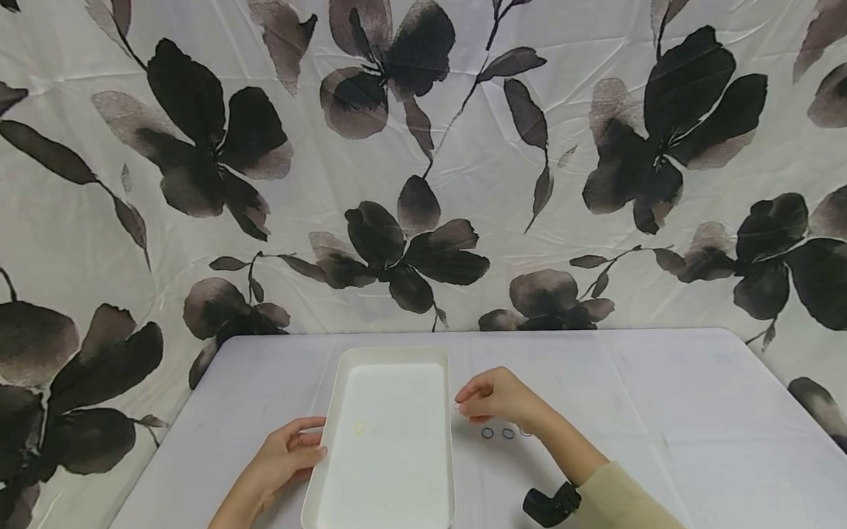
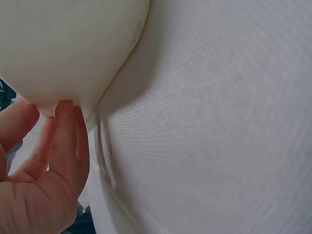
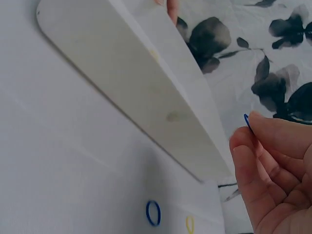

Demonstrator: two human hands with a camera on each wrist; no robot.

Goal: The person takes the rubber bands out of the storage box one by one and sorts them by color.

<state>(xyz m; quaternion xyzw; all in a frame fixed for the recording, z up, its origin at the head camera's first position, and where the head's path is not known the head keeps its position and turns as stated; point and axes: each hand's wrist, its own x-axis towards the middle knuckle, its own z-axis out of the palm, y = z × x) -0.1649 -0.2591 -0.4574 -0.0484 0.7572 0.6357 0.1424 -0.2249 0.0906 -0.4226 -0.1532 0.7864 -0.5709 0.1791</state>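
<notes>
On the table a white rectangular tray lies lengthwise in the head view. My left hand grips its left rim, fingertips against the outer wall in the left wrist view. Beyond the tray's right side, my right hand pinches a thin blue ring between thumb and forefinger; most of it is hidden by the fingertips. Inside the tray lies a small pale yellow ring. Below the right hand, a blue ring and a yellow ring rest on the white cloth in the right wrist view.
Several rings lie in a short row right of the tray, one dark-outlined ring nearest it. A black wrist device sits by the beige right sleeve. Behind the table hangs a floral curtain.
</notes>
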